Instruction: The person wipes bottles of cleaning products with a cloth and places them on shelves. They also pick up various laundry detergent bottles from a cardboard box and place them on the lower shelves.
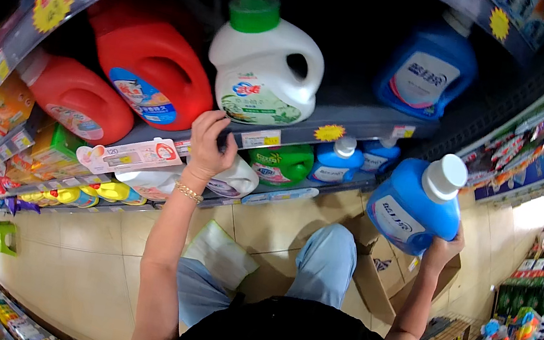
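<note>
My right hand (445,248) grips a blue detergent bottle with a white cap (415,202) low on its side, in front of the shelves at the right. My left hand (211,142), a gold bracelet at its wrist, rests with bent fingers at the shelf edge, by the base of a white jug with a green cap (265,74). Whether its fingertips touch the jug is unclear. Large red jugs (154,73) stand left of the white one. Another blue bottle (423,76) is on the same shelf at the right.
An open cardboard box (377,280) is on the tiled floor below the held bottle. A pale cloth (220,254) lies between my knees. The lower shelf holds a green jug (281,163) and small blue bottles (339,161). A green stool (6,237) stands far left.
</note>
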The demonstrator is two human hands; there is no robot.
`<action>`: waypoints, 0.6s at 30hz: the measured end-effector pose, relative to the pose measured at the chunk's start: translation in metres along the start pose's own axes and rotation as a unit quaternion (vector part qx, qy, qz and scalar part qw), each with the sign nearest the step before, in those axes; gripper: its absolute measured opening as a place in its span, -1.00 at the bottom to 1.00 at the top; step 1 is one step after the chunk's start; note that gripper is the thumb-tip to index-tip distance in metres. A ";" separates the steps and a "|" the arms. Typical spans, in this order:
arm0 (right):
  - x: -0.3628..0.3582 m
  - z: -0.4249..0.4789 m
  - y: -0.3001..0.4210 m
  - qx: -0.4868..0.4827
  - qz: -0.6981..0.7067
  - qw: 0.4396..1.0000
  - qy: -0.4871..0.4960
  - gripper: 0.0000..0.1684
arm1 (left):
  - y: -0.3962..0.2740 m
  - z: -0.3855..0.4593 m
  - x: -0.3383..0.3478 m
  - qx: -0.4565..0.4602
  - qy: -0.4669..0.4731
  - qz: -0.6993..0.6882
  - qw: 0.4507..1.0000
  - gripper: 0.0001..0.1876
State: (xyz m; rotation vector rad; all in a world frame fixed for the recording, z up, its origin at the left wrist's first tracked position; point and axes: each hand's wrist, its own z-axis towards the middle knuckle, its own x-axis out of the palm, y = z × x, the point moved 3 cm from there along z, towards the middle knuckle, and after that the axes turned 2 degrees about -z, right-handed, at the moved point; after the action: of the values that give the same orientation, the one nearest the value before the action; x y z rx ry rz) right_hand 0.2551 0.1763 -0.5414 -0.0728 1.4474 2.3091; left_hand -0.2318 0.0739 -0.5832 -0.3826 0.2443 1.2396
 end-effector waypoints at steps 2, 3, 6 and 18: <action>-0.024 -0.014 -0.035 0.027 -0.082 0.996 -0.006 -0.79 | 0.004 -0.003 0.003 -0.001 0.010 -0.001 1.000 -0.56; -0.033 -0.024 -0.052 0.043 -0.122 0.992 -0.009 -0.80 | 0.005 -0.003 0.004 -0.001 0.018 -0.002 1.000 -0.57; -0.049 -0.040 -0.093 0.063 -0.235 0.965 -0.097 -0.79 | 0.011 -0.004 0.006 0.035 0.010 0.009 0.999 -0.62; -0.076 -0.039 -0.401 0.404 -0.021 0.820 -0.404 -0.55 | -0.001 -0.002 0.009 0.030 0.047 0.042 0.998 -0.63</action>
State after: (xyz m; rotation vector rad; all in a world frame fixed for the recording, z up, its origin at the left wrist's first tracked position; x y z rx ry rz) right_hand 0.4660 0.2691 -0.8805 0.9739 1.7076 1.1998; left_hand -0.2282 0.0803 -0.5884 -0.3828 0.3807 1.2949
